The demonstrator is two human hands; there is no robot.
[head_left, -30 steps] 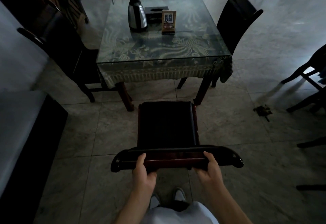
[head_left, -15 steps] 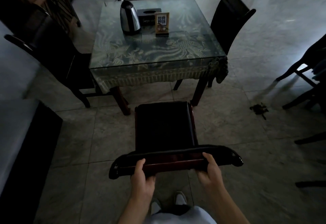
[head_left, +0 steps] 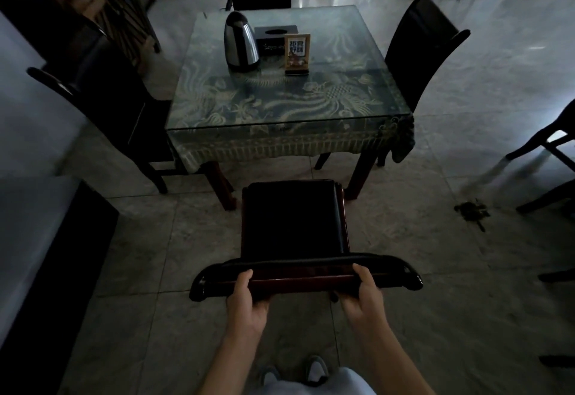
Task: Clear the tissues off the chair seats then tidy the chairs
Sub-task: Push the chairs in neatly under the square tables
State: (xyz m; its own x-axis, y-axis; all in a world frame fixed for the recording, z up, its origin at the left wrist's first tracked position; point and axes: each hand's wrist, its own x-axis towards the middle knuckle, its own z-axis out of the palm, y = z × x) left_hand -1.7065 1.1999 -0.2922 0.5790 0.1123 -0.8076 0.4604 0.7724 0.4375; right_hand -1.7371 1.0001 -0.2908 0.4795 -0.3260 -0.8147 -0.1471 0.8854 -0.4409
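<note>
Both hands, left (head_left: pixel 245 307) and right (head_left: pixel 362 298), curl round the glossy curved top rail of a dark padded chair (head_left: pixel 292 217), which stands on pale stone tiles just short of a glass-topped, lace-draped table (head_left: pixel 280 111). Three more chairs ring it; a steel kettle (head_left: pixel 241 41), a box and a card stand on top. Its seat looks bare, though the room is dim.

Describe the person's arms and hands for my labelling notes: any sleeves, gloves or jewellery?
Both forearms are bare, with no sleeve in view. The left hand and right hand wear no gloves, and no ring, watch or bracelet shows in the dim light.
</note>
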